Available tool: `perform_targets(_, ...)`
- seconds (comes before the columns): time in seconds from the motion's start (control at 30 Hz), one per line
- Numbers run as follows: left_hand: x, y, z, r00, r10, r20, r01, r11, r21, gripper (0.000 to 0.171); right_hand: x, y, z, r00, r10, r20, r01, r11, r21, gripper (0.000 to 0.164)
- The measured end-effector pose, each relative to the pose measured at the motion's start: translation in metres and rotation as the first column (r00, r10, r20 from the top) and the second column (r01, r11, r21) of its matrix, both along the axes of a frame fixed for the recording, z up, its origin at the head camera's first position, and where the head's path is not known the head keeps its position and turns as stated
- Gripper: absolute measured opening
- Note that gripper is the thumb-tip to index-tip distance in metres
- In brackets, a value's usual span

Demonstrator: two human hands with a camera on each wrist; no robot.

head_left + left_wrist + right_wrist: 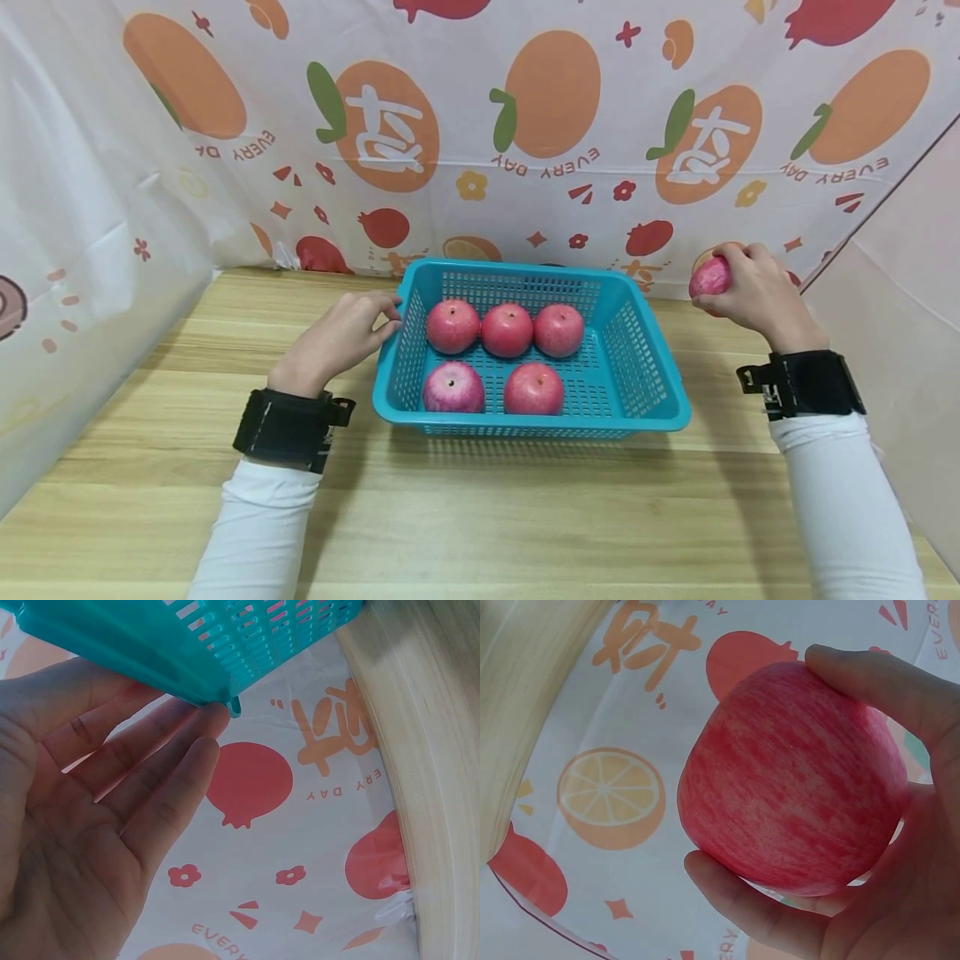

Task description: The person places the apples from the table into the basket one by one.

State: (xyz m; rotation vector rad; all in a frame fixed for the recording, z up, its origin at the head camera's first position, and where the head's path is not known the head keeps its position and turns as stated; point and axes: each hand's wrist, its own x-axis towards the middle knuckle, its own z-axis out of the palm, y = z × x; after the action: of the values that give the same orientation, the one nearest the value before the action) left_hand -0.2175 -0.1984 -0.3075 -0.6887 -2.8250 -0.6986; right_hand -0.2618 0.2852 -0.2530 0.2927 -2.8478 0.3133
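Note:
My right hand (757, 296) holds a red-streaked apple (791, 780) above the table, to the right of the blue plastic basket (652, 367). In the right wrist view, the thumb and fingers curl around its sides. At the basket's left rim is my left hand (337, 342), its fingertips touching the edge. The left wrist view shows those fingers (169, 802) fairly straight against the rim's underside. Inside the basket, three apples (507, 330) line the back. In front of them lie a paler, purplish apple (453, 387) and another red apple (534, 389).
The basket stands on a light wood-grain table (525, 517). Behind it hangs a white fruit-printed sheet (465, 125), which continues along the left side. A pale plain wall (907, 275) borders the right. Both wrists wear black straps (288, 429).

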Motion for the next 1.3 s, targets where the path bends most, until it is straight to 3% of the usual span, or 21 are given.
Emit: perform_targets(1.3, 0.000, 0.000, 0.002, 1.000, 0.017, 0.022, -0.016, 1.000, -0.020, 0.011, 0.019, -0.044, 0.021, 0.979, 0.190, -0.073, -0.190, 0.982, 0.002, 0.068)
